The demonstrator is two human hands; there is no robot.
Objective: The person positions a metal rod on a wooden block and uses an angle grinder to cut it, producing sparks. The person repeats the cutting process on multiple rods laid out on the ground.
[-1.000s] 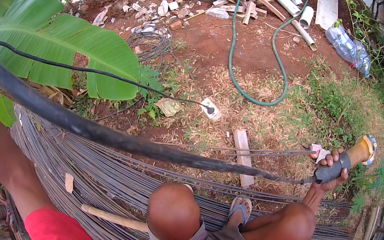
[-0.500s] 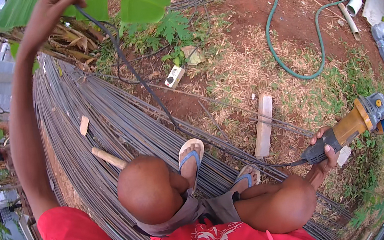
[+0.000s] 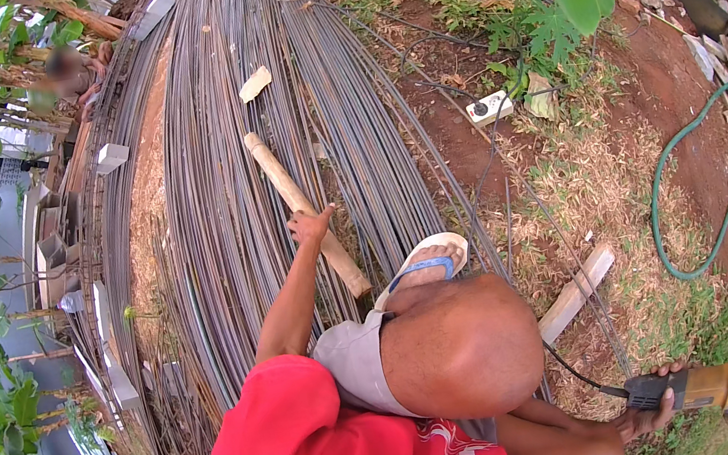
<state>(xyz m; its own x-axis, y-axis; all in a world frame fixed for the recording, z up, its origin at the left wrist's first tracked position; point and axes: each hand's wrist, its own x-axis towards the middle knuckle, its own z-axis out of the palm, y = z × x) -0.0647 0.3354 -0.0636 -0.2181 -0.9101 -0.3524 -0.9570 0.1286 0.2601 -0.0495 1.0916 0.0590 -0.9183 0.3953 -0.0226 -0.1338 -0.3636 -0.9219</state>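
Note:
My left hand (image 3: 311, 225) reaches forward, its fingers closed across the middle of a bamboo pole (image 3: 279, 176). The pole lies slanted on a broad bed of long steel bars (image 3: 228, 239). At the lower right my right hand (image 3: 652, 410) grips a yellow and black angle grinder (image 3: 701, 385) by its dark rear body. The grinder's head and disc point away to the right. From its back a black cord (image 3: 578, 376) runs behind my knee. My sandalled foot (image 3: 427, 265) rests on the bars near the pole's lower end.
A white power strip (image 3: 492, 108) with a plug in it lies on the soil. Beside my knee is a wooden block (image 3: 576, 293) under thin bars. A green hose (image 3: 660, 219) curls at the right. Another person (image 3: 73, 73) is at the upper left, near pale blocks (image 3: 112, 158).
My left hand has let go of the raised black cord and come down onto the bamboo pole. The view has turned left. My right hand still holds the grinder, now lower in view.

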